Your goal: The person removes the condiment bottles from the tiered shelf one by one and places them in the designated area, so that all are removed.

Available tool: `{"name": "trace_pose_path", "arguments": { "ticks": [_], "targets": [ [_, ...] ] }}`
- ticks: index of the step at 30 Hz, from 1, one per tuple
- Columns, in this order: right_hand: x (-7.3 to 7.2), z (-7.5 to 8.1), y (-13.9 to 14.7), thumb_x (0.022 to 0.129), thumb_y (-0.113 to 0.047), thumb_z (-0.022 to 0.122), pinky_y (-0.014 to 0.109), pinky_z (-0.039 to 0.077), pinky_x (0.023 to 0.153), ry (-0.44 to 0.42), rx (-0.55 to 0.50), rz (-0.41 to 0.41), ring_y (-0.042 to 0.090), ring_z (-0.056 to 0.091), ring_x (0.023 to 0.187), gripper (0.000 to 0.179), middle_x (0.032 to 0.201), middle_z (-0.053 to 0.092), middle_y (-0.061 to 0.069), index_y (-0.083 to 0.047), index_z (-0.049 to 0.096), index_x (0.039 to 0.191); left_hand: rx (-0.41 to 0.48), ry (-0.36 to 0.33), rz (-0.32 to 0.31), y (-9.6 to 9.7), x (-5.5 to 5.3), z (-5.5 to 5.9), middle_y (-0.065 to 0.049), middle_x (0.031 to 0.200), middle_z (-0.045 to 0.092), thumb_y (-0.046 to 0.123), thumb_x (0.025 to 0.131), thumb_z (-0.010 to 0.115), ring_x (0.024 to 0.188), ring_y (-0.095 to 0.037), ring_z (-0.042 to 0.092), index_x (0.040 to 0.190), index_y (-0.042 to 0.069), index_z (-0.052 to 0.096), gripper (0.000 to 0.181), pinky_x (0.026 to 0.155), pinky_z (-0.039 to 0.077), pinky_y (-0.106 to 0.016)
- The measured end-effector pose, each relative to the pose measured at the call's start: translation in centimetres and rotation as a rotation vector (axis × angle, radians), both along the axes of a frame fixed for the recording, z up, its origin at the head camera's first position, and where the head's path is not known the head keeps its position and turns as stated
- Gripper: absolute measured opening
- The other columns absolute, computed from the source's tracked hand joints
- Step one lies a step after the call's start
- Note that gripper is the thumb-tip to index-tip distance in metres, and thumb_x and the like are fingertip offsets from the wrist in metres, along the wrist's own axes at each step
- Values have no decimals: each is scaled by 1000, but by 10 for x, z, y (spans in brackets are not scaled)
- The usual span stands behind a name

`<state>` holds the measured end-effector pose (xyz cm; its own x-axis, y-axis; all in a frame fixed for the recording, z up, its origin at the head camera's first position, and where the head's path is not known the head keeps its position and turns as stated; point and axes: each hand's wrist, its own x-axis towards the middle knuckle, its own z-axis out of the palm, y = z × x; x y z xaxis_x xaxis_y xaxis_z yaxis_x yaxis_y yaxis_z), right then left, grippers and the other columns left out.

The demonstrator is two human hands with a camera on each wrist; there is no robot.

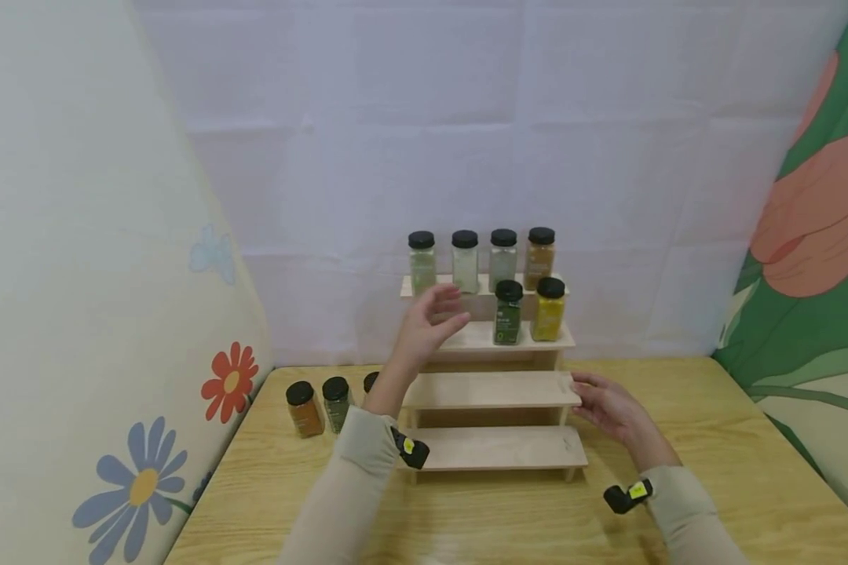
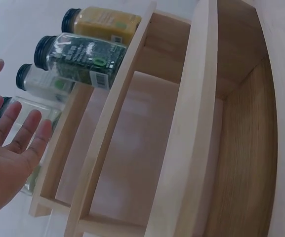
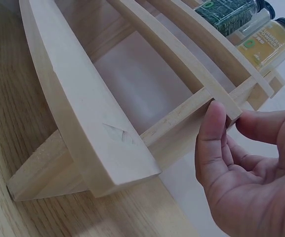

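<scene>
A stepped wooden spice rack point(image 1: 495, 390) stands on the table with four tiers. My right hand point(image 1: 611, 408) pinches the right end of its second tier from the bottom, thumb and fingers on the board's corner in the right wrist view. Fingers spread and holding nothing, my left hand point(image 1: 427, 326) hovers by the left part of the tier above. On that tier's right side stand a dark green spice jar point(image 1: 507, 318) and a yellow spice jar point(image 1: 548, 314). Several black-capped jars line the top tier, from a pale green jar point(image 1: 422, 267) to an orange-brown jar point(image 1: 540, 263).
Left of the rack, an orange-brown jar point(image 1: 305, 412) and a green jar point(image 1: 335, 408) stand on the wooden table point(image 1: 495, 518). A third jar point(image 1: 371, 381) is mostly hidden behind my left forearm. A white cloth point(image 1: 353, 157) hangs behind; painted panels flank both sides.
</scene>
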<state>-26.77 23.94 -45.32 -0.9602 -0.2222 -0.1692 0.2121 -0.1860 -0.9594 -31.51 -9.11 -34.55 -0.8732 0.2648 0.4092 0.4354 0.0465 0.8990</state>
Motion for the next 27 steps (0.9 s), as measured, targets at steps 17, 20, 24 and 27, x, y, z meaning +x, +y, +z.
{"name": "trace_pose_path", "arguments": {
  "ticks": [17,20,24,27],
  "targets": [
    [1,2,0,106,-7,50,21,56,74,0,-15,1,6,65,84,55,99,69,-3,11,24,151,-27,-8,-30,32,-12,-3,-20,142,56,10,92,75,126,-36,58,144,2,50,58,102,51,-46],
    [1,2,0,106,-7,50,21,55,72,-4,-17,-8,6,65,83,55,98,69,-2,12,24,151,-35,-18,-34,38,-13,-2,-18,141,57,10,92,76,126,-36,59,144,4,51,58,101,52,-45],
    [2,3,-1,105,-7,50,21,55,71,-6,-23,-11,7,65,83,54,97,69,-1,12,26,150,-35,-39,-47,45,-14,-1,-17,142,56,8,91,76,126,-36,58,143,5,51,58,100,52,-43],
    [2,2,0,105,-6,51,21,55,71,-6,-29,-10,7,65,83,52,97,69,-1,11,28,149,-42,-47,-42,49,-16,-1,-16,142,56,10,91,76,126,-35,58,144,6,52,58,99,53,-43]
  ]
}}
